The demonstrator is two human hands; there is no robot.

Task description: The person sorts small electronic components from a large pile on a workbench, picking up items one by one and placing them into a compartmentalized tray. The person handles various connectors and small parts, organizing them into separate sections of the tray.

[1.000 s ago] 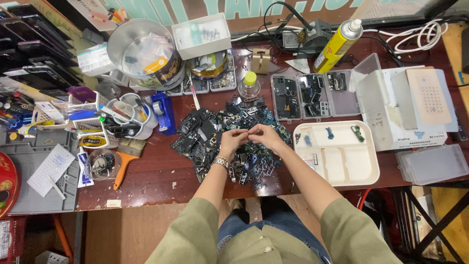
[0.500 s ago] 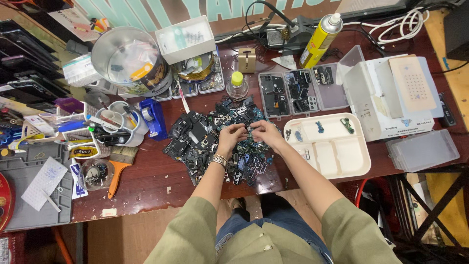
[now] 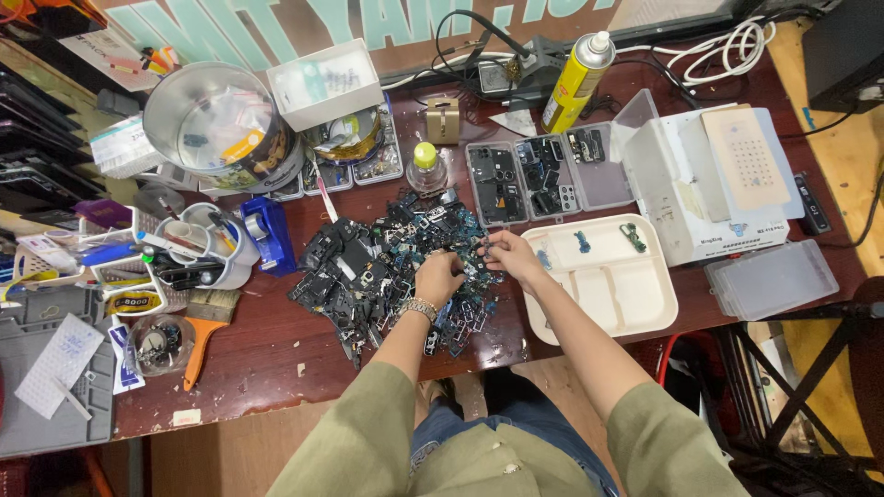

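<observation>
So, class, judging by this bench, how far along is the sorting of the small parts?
Early on. Done: three small pieces lie in the cream tray, and the clear parts box holds sorted bits in most compartments. In hand: the left hand and right hand pick at the pile of dark parts. Left: most of that pile remains on the table, and much of the tray is bare.
</observation>
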